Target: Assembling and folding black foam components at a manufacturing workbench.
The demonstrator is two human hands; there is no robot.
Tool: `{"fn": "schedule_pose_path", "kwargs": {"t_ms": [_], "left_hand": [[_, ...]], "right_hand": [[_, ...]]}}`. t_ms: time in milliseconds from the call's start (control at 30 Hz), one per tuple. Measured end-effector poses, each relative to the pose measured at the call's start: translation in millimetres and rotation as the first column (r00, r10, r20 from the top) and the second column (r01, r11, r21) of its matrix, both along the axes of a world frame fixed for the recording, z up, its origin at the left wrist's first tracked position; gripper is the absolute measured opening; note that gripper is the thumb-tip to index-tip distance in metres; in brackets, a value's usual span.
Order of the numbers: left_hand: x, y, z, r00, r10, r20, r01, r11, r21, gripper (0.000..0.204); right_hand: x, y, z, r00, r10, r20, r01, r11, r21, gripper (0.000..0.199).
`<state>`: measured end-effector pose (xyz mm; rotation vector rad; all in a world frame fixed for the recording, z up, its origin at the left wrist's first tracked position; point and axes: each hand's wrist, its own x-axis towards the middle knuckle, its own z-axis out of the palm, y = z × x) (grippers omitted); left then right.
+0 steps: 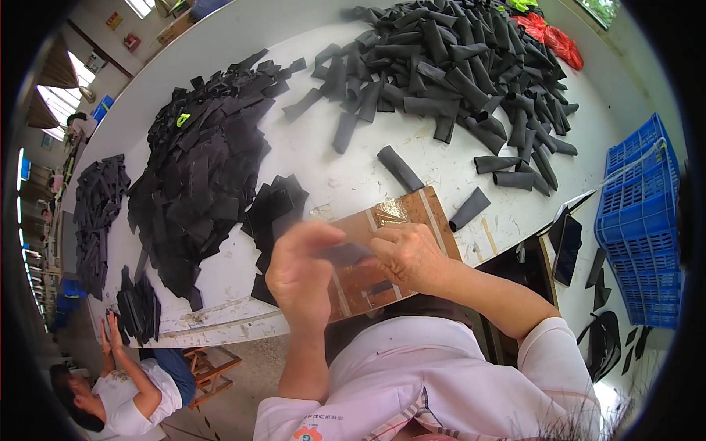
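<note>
My right hand (412, 253) is closed over a brown board (434, 209), its fingers pinching a small dark fabric piece (344, 254). The piece stretches toward my left hand (301, 268), which is curled beside it and smeared by motion. Whether the left fingers grip the piece I cannot tell. Light strips run across the board, and several thin gold-coloured pins or wires (391, 219) lie near its far edge. Just beyond the board rests a dark rolled tube (401, 169), and another tube (469, 209) lies to its right.
A large heap of dark tubes (441, 66) covers the table's far side. Flat black pieces (206, 169) are piled at left, with a smaller stack (276, 213) near my left hand. Blue crates (640, 228) and a phone (568, 250) are at right. A co-worker (136, 386) sits at lower left.
</note>
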<state>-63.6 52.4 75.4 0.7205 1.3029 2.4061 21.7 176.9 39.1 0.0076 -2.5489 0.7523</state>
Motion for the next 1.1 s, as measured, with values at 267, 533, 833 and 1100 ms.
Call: {"fn": "schedule_pose_path", "kwargs": {"t_ms": [267,533,833,1100], "left_hand": [[6.6,-0.2,-10.5,0.946,0.017,-0.324,-0.094,0.971,-0.221,0.014],[-74.2,-14.0,-69.8,0.688,0.261,-0.677,-0.701,0.479,-0.528,0.011],[-149.6,-33.3,-127.4,0.548,-0.405,-0.732,-0.766,0.108,-0.634,0.009],[-95.3,-69.9,-51.1,0.997,-0.037,0.067,0.070,0.797,-0.600,0.009]], "right_hand": [[-0.2,-1.9,1.3,0.995,0.007,-0.104,-0.008,1.000,-0.006,0.028],[-15.7,34.7,58.4,0.979,0.086,-0.184,-0.195,0.657,-0.728,0.033],[23.0,13.4,3.5,0.938,-0.082,0.337,0.335,0.468,-0.818,0.037],[9.8,-55.6,7.0,0.971,0.020,0.237,0.108,0.850,-0.515,0.021]]}}
